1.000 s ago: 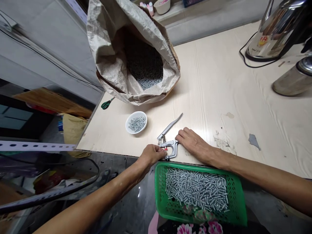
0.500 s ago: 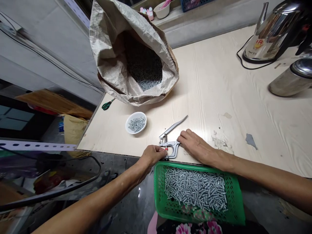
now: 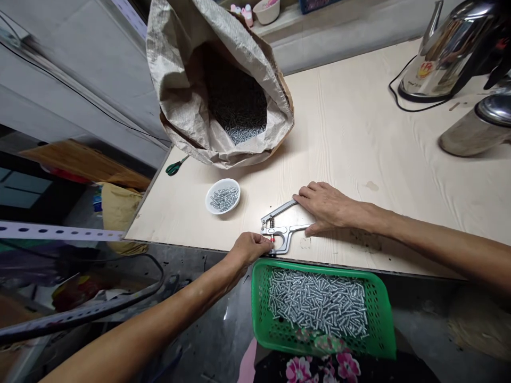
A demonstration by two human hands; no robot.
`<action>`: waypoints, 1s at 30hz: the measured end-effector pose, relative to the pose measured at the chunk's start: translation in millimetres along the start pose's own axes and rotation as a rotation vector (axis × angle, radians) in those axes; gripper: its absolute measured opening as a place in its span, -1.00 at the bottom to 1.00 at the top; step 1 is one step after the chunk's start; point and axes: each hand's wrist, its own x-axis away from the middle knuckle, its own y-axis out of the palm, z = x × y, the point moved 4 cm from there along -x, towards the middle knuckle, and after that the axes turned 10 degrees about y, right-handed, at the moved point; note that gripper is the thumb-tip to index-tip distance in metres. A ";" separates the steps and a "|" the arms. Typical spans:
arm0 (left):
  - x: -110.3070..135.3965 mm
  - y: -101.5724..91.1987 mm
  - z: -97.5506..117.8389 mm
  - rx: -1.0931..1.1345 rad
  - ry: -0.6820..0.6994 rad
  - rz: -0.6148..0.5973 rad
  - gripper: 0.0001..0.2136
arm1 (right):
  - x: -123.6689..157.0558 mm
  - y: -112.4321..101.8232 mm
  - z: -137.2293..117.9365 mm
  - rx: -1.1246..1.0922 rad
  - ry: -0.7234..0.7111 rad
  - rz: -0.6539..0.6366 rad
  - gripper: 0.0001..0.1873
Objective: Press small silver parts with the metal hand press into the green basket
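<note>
Silver hand-press pliers [image 3: 284, 232] with a spring and a small red ring lie at the table's front edge. My right hand [image 3: 325, 206] is wrapped over both handles, fingers on the upper lever and thumb at the lower handle. At the jaw, my left hand [image 3: 252, 247] is closed in a pinch; what its fingertips hold is too small to make out. Just below, a green plastic basket [image 3: 382, 314] holds a heap of small metal screws [image 3: 319, 303]. A white bowl [image 3: 208, 201] with small metal pieces stands left of the pliers.
A big woven sack [image 3: 167, 80] of metal pieces stands open at the back left of the pale wooden table [image 3: 351, 133]. Green-handled scissors [image 3: 173, 168] lie beside it. A steel kettle [image 3: 435, 69] and a metal canister [image 3: 467, 133] stand at the right.
My right hand has moved up from the tool's frame onto the handles. The upper lever has come down slightly and the handles are closer together. My left hand stays at the jaw.
</note>
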 end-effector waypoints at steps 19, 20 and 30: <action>-17.4 39.2 72.1 -0.972 0.856 -0.019 -0.66 | 19.2 -8.9 -15.0 -0.020 0.096 -0.129 -0.71; -17.4 39.1 72.2 -0.965 0.851 -0.008 -0.71 | 19.0 -8.1 -16.1 -0.028 0.110 -0.139 -0.78; -17.1 32.1 70.8 -0.864 0.832 0.090 -0.71 | 19.5 -5.6 -10.4 -0.145 0.097 -0.091 -0.68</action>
